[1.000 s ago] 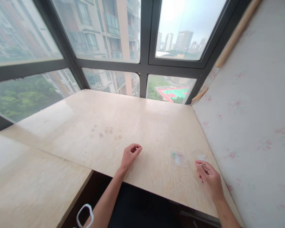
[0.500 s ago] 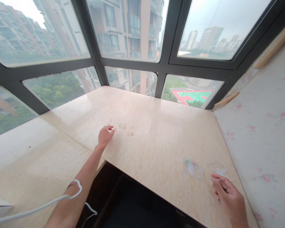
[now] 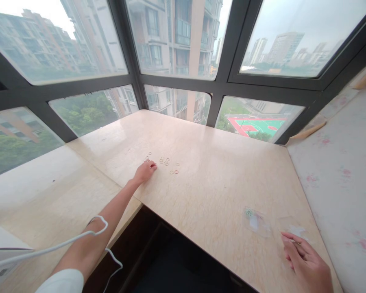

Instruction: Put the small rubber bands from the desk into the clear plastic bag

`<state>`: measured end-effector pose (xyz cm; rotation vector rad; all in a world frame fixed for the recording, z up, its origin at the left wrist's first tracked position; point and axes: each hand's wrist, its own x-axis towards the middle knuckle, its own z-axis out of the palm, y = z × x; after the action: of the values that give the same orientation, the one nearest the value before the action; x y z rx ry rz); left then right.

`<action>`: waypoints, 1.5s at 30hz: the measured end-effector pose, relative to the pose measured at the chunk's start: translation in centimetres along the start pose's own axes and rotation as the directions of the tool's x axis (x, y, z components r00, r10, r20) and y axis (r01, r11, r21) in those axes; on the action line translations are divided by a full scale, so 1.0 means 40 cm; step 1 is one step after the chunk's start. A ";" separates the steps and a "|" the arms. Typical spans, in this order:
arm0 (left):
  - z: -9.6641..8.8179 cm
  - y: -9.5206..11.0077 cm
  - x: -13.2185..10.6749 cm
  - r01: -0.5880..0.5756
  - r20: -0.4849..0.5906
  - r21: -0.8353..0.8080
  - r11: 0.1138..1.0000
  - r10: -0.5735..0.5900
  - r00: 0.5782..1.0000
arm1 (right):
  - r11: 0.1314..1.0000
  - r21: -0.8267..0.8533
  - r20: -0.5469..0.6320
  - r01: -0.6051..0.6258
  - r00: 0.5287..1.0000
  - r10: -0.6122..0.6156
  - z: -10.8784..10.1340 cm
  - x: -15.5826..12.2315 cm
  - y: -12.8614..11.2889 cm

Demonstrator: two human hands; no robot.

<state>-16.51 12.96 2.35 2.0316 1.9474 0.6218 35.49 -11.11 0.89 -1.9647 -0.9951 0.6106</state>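
My left hand (image 3: 145, 171) rests on the wooden tabletop with its fingers pinched together at the left side of a scatter of thin small rings (image 3: 166, 163). A ring edge shows at those fingertips, partly hidden by them. Most of the rings are yellowish, and one reddish ring (image 3: 176, 172) lies at the near side. My right hand (image 3: 306, 258) is closed over the right part of the table, its fingers curled and thumb pressed in. Something thin shows between them, too small to name. Left of it lies a clear plastic bag (image 3: 258, 224) with green rings (image 3: 249, 213) inside.
Another clear bag (image 3: 295, 231) lies beyond my right hand. A white cable (image 3: 64, 240) crosses my left forearm, near a white box (image 3: 6, 260). Dark-framed windows (image 3: 177, 83) border the table's back, a papered wall (image 3: 347, 195) its right. A dark gap opens below the front edge.
The view has turned slightly left, so the table appears shifted right. My left fingers have drawn together over the rings at the left side. My right hand stays closed beside the bags.
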 end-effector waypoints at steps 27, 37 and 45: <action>0.080 0.462 -0.150 0.446 0.376 -0.894 -0.047 0.467 0.801 | 0.993 0.094 0.003 0.067 0.998 -0.068 0.012 -0.004 0.006; 0.196 0.674 -0.190 0.337 0.385 -0.923 0.185 0.465 0.797 | 0.983 0.156 0.016 0.100 0.994 -0.104 0.020 -0.005 0.002; 0.299 0.789 -0.222 0.028 0.313 -0.864 0.503 0.493 0.812 | 0.982 0.154 0.025 0.110 0.993 -0.115 0.016 -0.003 -0.013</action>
<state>16.86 3.23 5.51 1.5493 0.7323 0.7545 34.76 -10.72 0.97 -1.7566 -1.0415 0.6387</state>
